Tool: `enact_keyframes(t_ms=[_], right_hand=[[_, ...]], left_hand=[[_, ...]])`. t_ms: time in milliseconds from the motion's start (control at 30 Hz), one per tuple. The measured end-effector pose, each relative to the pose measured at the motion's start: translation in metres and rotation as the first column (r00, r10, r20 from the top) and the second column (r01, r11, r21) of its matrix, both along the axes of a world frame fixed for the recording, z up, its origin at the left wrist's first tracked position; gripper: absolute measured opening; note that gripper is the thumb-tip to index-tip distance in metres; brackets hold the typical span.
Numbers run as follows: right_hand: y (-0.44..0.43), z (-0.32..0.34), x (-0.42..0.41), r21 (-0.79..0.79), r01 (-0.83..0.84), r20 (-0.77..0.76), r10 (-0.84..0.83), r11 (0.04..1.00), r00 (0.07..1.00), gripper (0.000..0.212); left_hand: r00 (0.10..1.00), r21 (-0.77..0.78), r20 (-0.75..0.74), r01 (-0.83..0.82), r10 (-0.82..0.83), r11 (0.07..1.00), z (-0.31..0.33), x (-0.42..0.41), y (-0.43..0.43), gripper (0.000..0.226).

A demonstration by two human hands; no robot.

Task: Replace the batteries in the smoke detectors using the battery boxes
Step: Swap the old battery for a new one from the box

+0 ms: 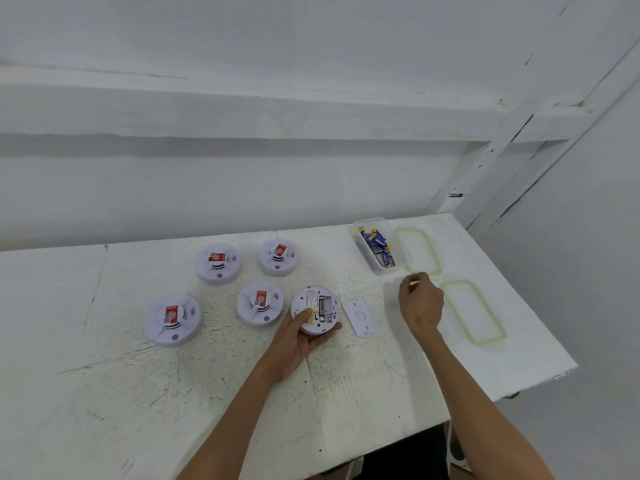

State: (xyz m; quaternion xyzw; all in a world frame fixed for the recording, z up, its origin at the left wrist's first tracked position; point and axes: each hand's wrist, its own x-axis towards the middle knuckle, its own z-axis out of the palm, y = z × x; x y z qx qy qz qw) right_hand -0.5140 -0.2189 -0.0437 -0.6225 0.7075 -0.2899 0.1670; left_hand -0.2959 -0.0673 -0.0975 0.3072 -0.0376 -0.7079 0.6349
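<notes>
Smoke detector (317, 308): back side up, low over the surface (346, 393), near centre.
Left grip (298, 337): fingers curled under the detector's rim, thumb across its back, holding it.
Battery bay (325, 308): exposed; its long axis runs roughly away from me. I can't make out its contents.
Cover plate (360, 317): flat, just right of the detector, not touching it.
Right grip (420, 303): right of the plate, fingers curled; I cannot tell whether they pinch a cell.
Closed detectors (260, 304): four, face up, to the left.
Battery box (404, 255): lidless, batteries (377, 242) heaped inside, just beyond the right grip.
Deciding relation: I judge the right grip sits between box and bay, nearer both than the left.
</notes>
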Motion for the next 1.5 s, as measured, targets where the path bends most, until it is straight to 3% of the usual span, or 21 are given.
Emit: enact_keyframes(t_ms=[167, 367, 667, 867, 1067, 1233, 1500], right_hand=[[0.025, 0.015, 0.034, -0.115, -0.402, 0.013, 0.406, 0.909, 0.914, 0.005], [0.044, 0.004, 0.067, -0.063, -0.753, 0.032, 0.755, 0.655, 0.655, 0.015], [0.045, -0.006, 0.07, 0.045, -0.831, -0.034, 0.832, 0.555, 0.553, 0.024], [0.046, -0.003, 0.071, 0.097, -0.868, -0.274, 0.851, 0.487, 0.447, 0.032], [0.051, 0.001, 0.074, 0.119, -0.934, -0.478, 0.844, 0.337, 0.244, 0.022], [0.058, -0.01, 0.07, 0.097, -0.934, -0.548, 0.802, 0.344, 0.239, 0.019], [0.059, -0.001, 0.069, 0.036, -0.966, -0.541, 0.818, 0.256, 0.197, 0.024]], left_hand=[[1.0, 0.004, -0.013, -0.003, 0.003, 1.0, -0.004, 0.0, -0.002, 0.048], [1.0, -0.016, -0.004, -0.012, 0.012, 1.0, -0.004, 0.0, -0.001, 0.047], [0.999, -0.014, 0.041, -0.022, 0.022, 1.0, -0.001, -0.001, 0.0, 0.045], [0.991, 0.005, 0.132, 0.003, -0.004, 1.0, -0.005, 0.0, 0.0, 0.043], [0.977, -0.017, 0.213, 0.023, -0.018, 1.0, -0.006, 0.0, 0.003, 0.038], [0.966, -0.024, 0.254, 0.054, -0.046, 0.998, -0.006, -0.001, 0.002, 0.039], [0.974, -0.018, 0.226, 0.031, -0.026, 0.999, -0.004, -0.001, 0.003, 0.04]])
